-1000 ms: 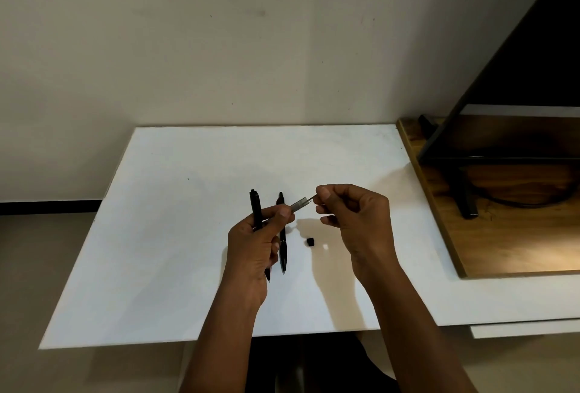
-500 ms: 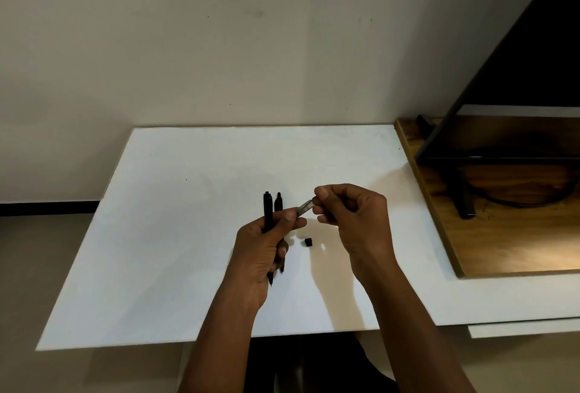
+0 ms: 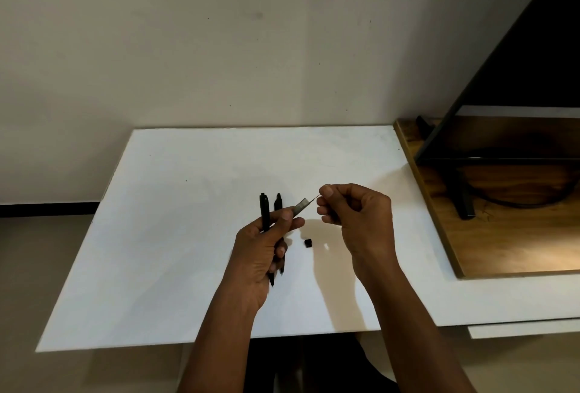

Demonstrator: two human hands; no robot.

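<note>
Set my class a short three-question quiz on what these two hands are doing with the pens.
1. Which thing does the left hand grip along with the grey tube? A a black pen; B scissors; C a ruler.
2. True or false: the right hand lies flat and holds nothing.
3. Fill in: the small black cap lies on the white ____.
Key: 1 A; 2 false, it pinches a thin rod; 3 table.

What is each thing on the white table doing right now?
Left hand, grips one slim black pen, pinches a small grey tube.
Right hand, pinches the thin rod poking from that tube.
Second slim black pen, lying on white table.
Tiny black cap, loose on table.
Tiny white bit, loose beside cap.
</note>
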